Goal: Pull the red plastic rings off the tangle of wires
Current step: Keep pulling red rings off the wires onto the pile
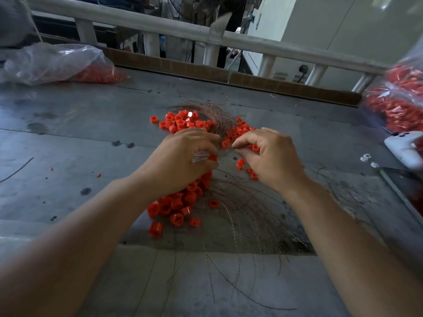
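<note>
- A grey metal table (pixel 68 124), scuffed and stained, fills most of the view, with a pale railing (pixel 160 24) behind its far edge and a brown cardboard strip (pixel 183 65) along that edge.
- A clear plastic bag (pixel 52 62) with red pieces inside slumps at the far left; a second bag (pixel 398 104), packed with red pieces, sits at the right edge, and a white device (pixel 402 149) lies just in front of it.
- The tangle of wires (pixel 240 213), thin and coppery, fans out on the table between and under both forearms, and a further bunch arcs beyond the hands.
- Loose red rings (pixel 176 207) lie heaped under the left wrist; another heap (pixel 180 122) lies just beyond the left hand's knuckles, and a few are scattered beside the right hand.
- The left hand (pixel 180 161) has its fingers curled and pinches one red ring (pixel 212 158) between thumb and fingertips.
- The right hand (pixel 272 156), just beside it, has thumb and forefinger pressed together on a fine strand (pixel 225 152) that runs toward the held ring.
- The rings are short, bright orange-red plastic bands, each with an open centre.
</note>
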Tool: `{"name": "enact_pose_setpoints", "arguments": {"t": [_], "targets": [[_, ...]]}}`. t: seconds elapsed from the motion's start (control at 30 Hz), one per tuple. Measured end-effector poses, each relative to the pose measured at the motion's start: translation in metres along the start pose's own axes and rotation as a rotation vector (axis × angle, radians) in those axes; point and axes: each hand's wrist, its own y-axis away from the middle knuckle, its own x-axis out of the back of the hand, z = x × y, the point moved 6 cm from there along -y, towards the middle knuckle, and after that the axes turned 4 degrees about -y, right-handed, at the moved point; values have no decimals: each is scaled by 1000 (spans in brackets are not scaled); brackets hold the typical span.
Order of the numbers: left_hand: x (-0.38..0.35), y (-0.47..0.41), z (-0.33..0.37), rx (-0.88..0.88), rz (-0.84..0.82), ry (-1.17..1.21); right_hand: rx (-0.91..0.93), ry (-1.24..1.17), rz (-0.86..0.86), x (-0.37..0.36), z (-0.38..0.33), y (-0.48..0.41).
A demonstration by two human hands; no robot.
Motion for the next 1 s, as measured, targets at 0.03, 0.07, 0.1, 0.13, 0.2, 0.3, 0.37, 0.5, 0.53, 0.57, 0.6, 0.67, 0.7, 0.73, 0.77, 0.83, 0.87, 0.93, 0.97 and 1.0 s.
{"name": "enact_pose_setpoints", "arguments": {"t": [0.03,0.07,0.1,0.13,0.2,0.3,0.37,0.5,0.53,0.57,0.6,0.67,0.7,0.73,0.77,0.83,0.87,0.93,0.97,1.0], "targets": [[0,0,0,-10,1,-6,8,1,-8,-1,-1,0],[0,0,1,-12,5,-9,12,4,-17,-1,-1,0],[1,0,1,-4,14,-9,11,9,-23,-2,-1,-1],[3,0,1,8,32,-12,6,18,-26,-2,0,-1],[11,2,2,32,111,-10,-24,37,-35,-2,4,-1],[24,6,3,53,230,7,-106,51,-76,-4,13,-1],[27,9,7,21,252,0,-156,43,-41,-1,18,-1],[23,11,14,-51,205,-40,-130,-187,235,25,9,-1],[21,11,16,-64,194,-58,-72,-250,276,30,2,1],[19,11,18,-75,182,-74,-12,-279,269,32,-6,2],[17,11,19,-88,169,-83,48,-267,228,31,-15,3],[14,11,23,-117,148,-91,181,-129,119,22,-30,5],[12,11,25,-130,141,-95,240,-68,82,17,-35,6],[12,12,26,-140,136,-97,271,-41,56,13,-36,6],[11,12,27,-145,128,-93,279,-39,39,11,-36,6],[9,12,28,-139,105,-81,261,-39,30,11,-33,5],[9,12,27,-133,99,-83,242,-21,31,13,-30,5],[11,12,24,-121,104,-82,186,10,47,20,-24,3],[13,12,22,-111,112,-75,147,14,51,24,-20,1],[14,12,20,-100,123,-72,107,12,45,27,-16,1]]}}
